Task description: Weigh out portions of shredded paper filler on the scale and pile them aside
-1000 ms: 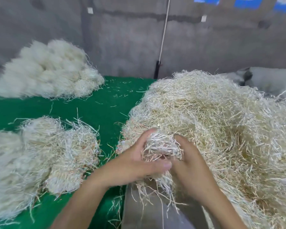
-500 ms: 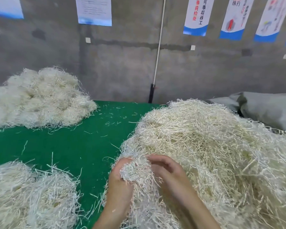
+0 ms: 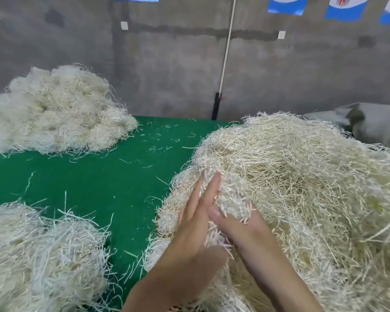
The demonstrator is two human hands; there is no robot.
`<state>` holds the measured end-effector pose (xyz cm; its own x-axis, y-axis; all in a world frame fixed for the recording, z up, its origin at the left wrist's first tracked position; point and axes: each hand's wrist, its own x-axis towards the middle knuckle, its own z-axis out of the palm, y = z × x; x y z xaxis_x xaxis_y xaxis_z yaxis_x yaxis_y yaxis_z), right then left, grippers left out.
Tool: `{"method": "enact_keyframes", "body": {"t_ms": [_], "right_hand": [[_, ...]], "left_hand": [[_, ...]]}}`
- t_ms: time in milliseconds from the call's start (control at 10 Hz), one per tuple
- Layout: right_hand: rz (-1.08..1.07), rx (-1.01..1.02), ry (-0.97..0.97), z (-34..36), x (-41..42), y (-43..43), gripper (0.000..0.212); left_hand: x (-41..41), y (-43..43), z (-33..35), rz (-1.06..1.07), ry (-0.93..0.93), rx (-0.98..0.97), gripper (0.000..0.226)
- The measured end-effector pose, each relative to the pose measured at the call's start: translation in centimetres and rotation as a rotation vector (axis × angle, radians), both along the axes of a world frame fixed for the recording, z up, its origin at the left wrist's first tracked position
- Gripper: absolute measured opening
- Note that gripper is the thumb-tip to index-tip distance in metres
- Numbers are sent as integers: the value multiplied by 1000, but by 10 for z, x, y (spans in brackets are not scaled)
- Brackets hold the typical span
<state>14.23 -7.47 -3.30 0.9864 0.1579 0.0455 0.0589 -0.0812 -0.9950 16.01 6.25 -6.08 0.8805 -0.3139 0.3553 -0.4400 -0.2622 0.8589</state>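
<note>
A big heap of cream shredded paper filler (image 3: 302, 188) fills the right half of the green table (image 3: 99, 176). At its near left edge both my hands work a small clump of the filler (image 3: 232, 197). My left hand (image 3: 196, 226) lies flat with straight fingers against the clump's left side. My right hand (image 3: 250, 230) holds the clump from the right, thumb showing and fingers buried in the strands. No scale is in view.
Portioned piles of filler lie at the far left (image 3: 54, 113) and the near left (image 3: 38, 255). Loose strands dot the green cloth between them. A grey sack (image 3: 374, 122) sits behind the heap, and a white pole (image 3: 226, 52) leans on the concrete wall.
My left hand's fingers have straightened out from a curled grip into a flat press on the clump. The view tipped up, then back down a little.
</note>
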Motion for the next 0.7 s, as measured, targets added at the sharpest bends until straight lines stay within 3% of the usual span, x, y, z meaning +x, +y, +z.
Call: {"method": "enact_keyframes", "body": {"t_ms": [100, 200, 300, 400, 500, 600, 700], "right_hand": [[20, 78, 4, -2, 3, -5, 49], [89, 9, -67, -8, 7, 0, 73], [240, -183, -83, -15, 8, -4, 94], [262, -252, -175, -12, 9, -3, 91], [169, -198, -247, -6, 8, -6, 79], [10, -183, -278, 0, 9, -17, 53], [47, -153, -153, 6, 7, -17, 42]], "left_hand": [[0, 8, 10, 18, 202, -521, 83], [-11, 2, 10, 127, 325, -391, 83], [-19, 0, 8, 307, 615, -186, 116], [-16, 1, 7, 364, 657, -270, 106], [-9, 2, 9, 552, 496, -370, 35], [-7, 13, 7, 641, 389, -481, 29], [-12, 27, -1, 582, 550, -528, 51]]}}
